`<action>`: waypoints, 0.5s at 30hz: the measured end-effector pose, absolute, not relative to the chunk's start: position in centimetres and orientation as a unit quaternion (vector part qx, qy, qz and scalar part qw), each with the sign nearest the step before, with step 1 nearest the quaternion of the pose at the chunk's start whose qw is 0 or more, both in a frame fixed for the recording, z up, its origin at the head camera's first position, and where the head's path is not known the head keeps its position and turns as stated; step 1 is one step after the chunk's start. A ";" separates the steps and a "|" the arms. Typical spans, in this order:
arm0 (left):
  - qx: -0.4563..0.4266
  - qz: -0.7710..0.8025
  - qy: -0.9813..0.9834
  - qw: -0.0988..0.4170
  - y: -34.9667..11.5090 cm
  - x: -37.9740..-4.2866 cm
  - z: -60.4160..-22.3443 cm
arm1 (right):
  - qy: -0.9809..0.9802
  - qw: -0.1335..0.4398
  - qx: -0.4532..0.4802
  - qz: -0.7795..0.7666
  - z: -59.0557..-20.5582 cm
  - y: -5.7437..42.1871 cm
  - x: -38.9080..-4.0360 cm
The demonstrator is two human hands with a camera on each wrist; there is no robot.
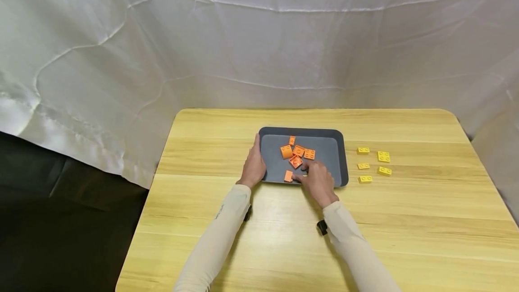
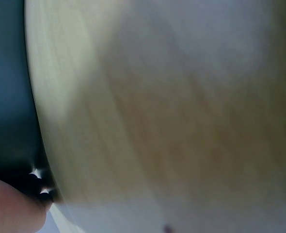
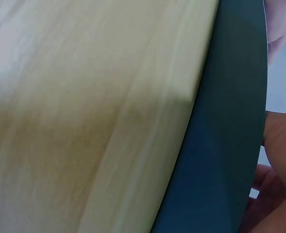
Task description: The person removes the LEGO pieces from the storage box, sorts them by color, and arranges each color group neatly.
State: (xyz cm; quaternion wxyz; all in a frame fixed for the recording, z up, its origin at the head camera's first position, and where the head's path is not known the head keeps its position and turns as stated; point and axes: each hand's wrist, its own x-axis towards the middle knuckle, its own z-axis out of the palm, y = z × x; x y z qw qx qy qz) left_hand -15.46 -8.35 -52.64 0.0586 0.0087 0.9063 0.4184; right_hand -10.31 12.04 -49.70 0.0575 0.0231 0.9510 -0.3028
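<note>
A shallow dark grey tray (image 1: 330, 159) lies on the table with several orange toy bricks (image 1: 286, 152) in it. My left hand (image 1: 253, 166) rests against the tray's left side, its fingers stretched along the wall. Over the front of the tray is my right hand (image 1: 319, 181), thumb and index finger apart. Its thumb tip comes close to an orange brick (image 1: 289, 175) near the front wall; whether they touch I cannot tell. A bit of yellow (image 1: 305, 176) shows beneath this hand, mostly hidden. The right wrist view has the tray wall (image 3: 225, 121) with fingers beyond it.
Several yellow toy bricks (image 1: 383, 157) lie loose on the wooden table (image 1: 425, 229), right of the tray. A pale curtain (image 1: 284, 48) hangs behind the table's far edge. Dark cloth (image 1: 61, 229) lies beyond the left edge.
</note>
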 end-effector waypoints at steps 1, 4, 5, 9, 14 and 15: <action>0.009 0.418 0.907 0.059 -8.3 -15.4 -52.6 | 0.950 0.059 0.025 -0.305 -49.7 12.1 -10.3; 0.008 0.418 0.907 0.059 -8.3 -15.4 -52.5 | 0.947 0.062 0.025 -0.315 -49.7 12.2 -10.4; 0.008 0.418 0.907 0.058 -8.3 -15.4 -52.5 | 0.946 0.062 0.024 -0.318 -49.7 12.2 -10.4; 0.006 0.418 0.906 0.060 -8.3 -15.4 -52.5 | 0.942 0.059 0.018 -0.330 -49.8 12.4 -10.4; 0.004 0.418 0.906 0.062 -8.3 -15.4 -52.4 | 0.942 0.047 0.009 -0.333 -50.0 12.4 -10.4; 0.003 0.418 0.906 0.062 -8.3 -15.4 -52.4 | 0.942 0.046 0.008 -0.333 -50.0 12.4 -10.4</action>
